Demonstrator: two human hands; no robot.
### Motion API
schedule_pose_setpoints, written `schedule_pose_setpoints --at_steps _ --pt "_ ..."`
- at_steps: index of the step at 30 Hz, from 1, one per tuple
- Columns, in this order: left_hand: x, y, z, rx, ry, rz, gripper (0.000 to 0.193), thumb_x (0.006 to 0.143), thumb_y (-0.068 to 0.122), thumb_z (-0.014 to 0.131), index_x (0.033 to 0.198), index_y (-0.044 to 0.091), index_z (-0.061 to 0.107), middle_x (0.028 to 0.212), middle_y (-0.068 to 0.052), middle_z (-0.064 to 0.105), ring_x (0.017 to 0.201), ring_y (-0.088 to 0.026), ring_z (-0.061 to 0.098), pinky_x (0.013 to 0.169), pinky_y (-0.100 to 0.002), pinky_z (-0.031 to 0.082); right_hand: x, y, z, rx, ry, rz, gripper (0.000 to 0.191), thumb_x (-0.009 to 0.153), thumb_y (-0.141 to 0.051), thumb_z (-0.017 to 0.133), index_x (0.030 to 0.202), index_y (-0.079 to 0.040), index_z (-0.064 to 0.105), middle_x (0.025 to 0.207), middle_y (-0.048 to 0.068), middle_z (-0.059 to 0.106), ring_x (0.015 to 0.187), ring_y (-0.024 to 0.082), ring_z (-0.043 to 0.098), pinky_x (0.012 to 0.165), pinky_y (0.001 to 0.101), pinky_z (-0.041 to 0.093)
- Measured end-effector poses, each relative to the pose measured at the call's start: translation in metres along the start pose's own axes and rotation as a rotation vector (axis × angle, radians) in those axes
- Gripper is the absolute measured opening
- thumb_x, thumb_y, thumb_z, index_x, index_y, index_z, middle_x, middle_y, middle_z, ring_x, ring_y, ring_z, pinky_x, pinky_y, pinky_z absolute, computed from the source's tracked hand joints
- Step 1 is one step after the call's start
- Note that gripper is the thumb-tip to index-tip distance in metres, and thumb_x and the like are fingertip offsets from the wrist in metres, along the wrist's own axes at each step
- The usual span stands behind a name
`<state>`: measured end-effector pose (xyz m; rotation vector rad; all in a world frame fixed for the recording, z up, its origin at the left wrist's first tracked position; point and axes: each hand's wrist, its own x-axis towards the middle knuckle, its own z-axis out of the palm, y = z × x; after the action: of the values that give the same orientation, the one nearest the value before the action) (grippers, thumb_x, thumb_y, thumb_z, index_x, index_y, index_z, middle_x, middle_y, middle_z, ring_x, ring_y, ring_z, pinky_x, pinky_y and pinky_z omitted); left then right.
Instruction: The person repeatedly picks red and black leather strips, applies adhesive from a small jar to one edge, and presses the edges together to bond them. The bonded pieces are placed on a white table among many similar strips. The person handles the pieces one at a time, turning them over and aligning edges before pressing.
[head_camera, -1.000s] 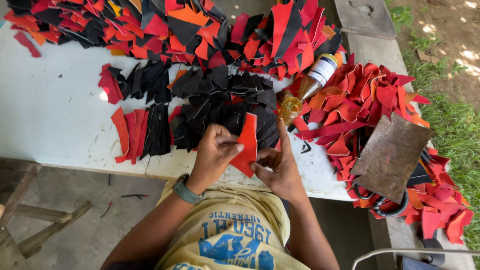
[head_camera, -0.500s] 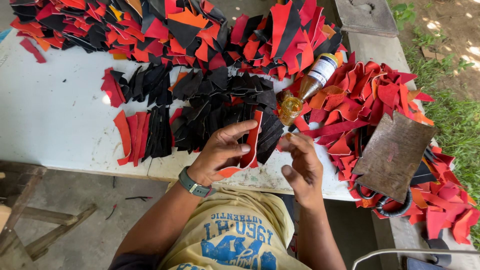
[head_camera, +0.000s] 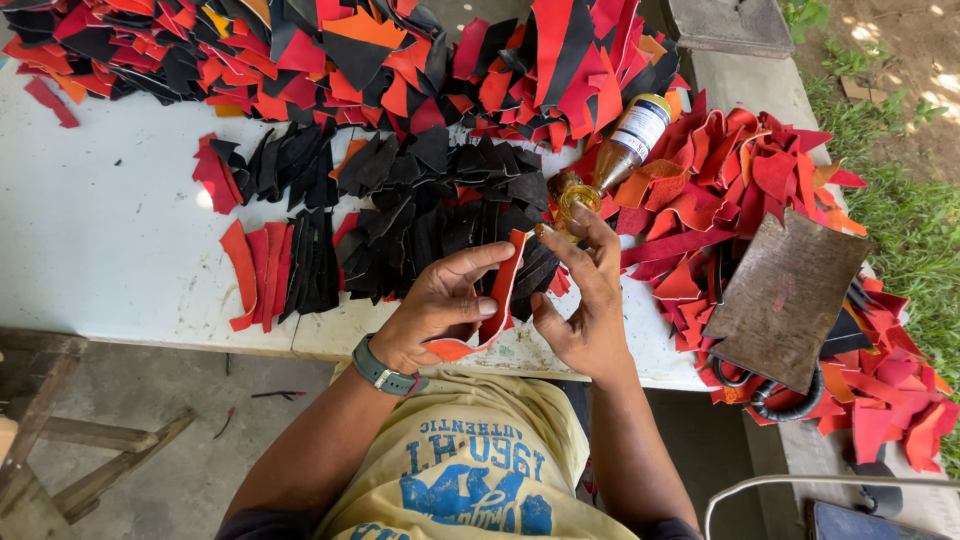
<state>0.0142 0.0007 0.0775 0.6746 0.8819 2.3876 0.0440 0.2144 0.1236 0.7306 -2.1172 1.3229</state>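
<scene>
My left hand (head_camera: 440, 305) grips a curved red leather piece (head_camera: 503, 285) by its lower half and holds it on edge above the table's front edge. My right hand (head_camera: 585, 300) is right beside it. Its thumb rests against the piece's side, and its fingertips close on the upper end. That end sits just below the mouth of an amber glue bottle (head_camera: 622, 145), which lies on its side. A pile of black leather scraps (head_camera: 440, 195) lies directly behind both hands. A green watch band is on my left wrist.
Red, orange and black scraps (head_camera: 400, 60) are heaped along the back of the white table (head_camera: 100, 240), and more red scraps (head_camera: 760, 180) lie at the right. A brown leather slab (head_camera: 785, 300) rests on them. There is a wooden frame (head_camera: 60, 440) at lower left and grass (head_camera: 900, 230) at the right.
The red piece has been turned from flat-on to edge-on. My right hand let go, reached toward the bottle mouth, and has come back against the piece.
</scene>
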Motion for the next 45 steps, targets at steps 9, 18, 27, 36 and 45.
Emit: schedule_pose_setpoints --at_steps 9,18,27,36,45 --pt "0.001 0.001 -0.001 0.008 0.028 -0.006 0.067 0.094 -0.006 0.068 0.155 0.002 0.044 0.147 -0.012 0.059 0.101 -0.015 0.072 0.081 -0.028 0.061 -0.01 -0.015 -0.008 -0.169 -0.075 -0.039 0.06 0.072 -0.009 0.074 0.132 -0.011 0.07 0.151 0.02 0.043 0.145 0.04 0.042 0.118 0.0502 0.039" --pt "0.002 0.003 -0.001 0.052 0.072 -0.014 0.067 0.093 -0.006 0.069 0.155 0.001 0.045 0.142 -0.013 0.062 0.094 -0.012 0.072 0.076 -0.026 0.06 -0.011 -0.025 -0.008 -0.354 -0.076 -0.211 0.051 0.071 -0.01 0.077 0.122 -0.012 0.073 0.145 0.022 0.049 0.136 0.042 0.046 0.115 0.0541 0.038" --pt "0.003 -0.002 -0.008 0.134 0.115 0.056 0.06 0.091 -0.006 0.07 0.147 0.001 0.051 0.139 -0.012 0.062 0.094 -0.012 0.073 0.079 -0.026 0.061 -0.021 -0.032 -0.006 -0.365 -0.104 -0.204 0.044 0.074 -0.01 0.078 0.118 -0.013 0.075 0.143 0.019 0.051 0.131 0.04 0.049 0.112 0.05 0.041" --pt "-0.002 -0.01 -0.014 0.304 0.171 0.162 0.054 0.095 -0.006 0.073 0.146 -0.004 0.055 0.119 -0.012 0.064 0.086 -0.01 0.065 0.072 -0.024 0.055 -0.026 -0.027 -0.003 -0.315 -0.101 -0.193 0.043 0.073 -0.01 0.076 0.116 -0.016 0.073 0.141 0.017 0.05 0.133 0.037 0.05 0.113 0.0484 0.043" --pt "0.0 0.007 0.013 0.453 0.128 0.217 0.068 0.089 -0.013 0.073 0.15 0.0 0.046 0.135 -0.009 0.06 0.086 -0.009 0.071 0.064 -0.021 0.056 -0.026 -0.026 0.0 -0.13 -0.079 -0.018 0.051 0.072 -0.004 0.077 0.122 -0.009 0.073 0.147 0.02 0.049 0.142 0.038 0.05 0.12 0.0476 0.041"
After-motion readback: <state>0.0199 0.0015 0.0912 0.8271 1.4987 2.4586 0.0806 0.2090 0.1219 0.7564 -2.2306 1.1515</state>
